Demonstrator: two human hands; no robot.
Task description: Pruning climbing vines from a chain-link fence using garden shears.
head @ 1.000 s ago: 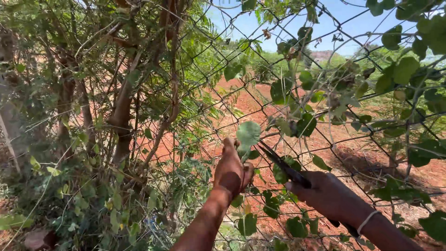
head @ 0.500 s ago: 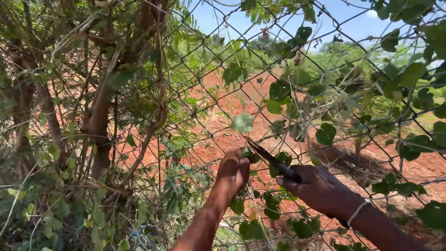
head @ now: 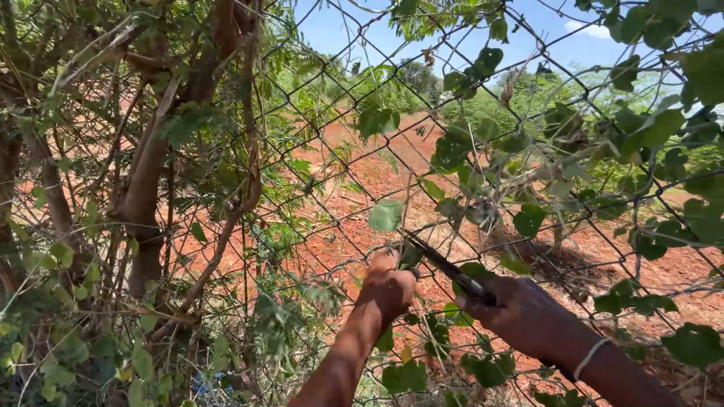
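Nearest the camera, two bare forearms rise from the bottom edge toward a chain-link fence (head: pixel 317 162). The left hand (head: pixel 388 290) is clenched around a thin green vine stem (head: pixel 398 249) at the wire, thumb pointing up. The right hand (head: pixel 520 313), with a pale band (head: pixel 590 358) on its wrist, is closed on the handle of a dark cutting tool (head: pixel 445 265). The tool is slim and black, slanting up and to the left from the right hand; its tip meets the stem just above the left hand's knuckles. Whether it is a knife or shears is hard to make out, since the handle is buried in the fist and the tip is partly lost among leaves. A round pale-green leaf (head: pixel 385 215) hangs just above the tip.

The vine's leaves spread over the mesh around and below both hands. To the left, brown tree trunks (head: pixel 143 188) stand tangled against the fence. Beyond the wire lies red bare soil (head: pixel 362 188), then green bushes (head: pixel 411 79) under blue sky.
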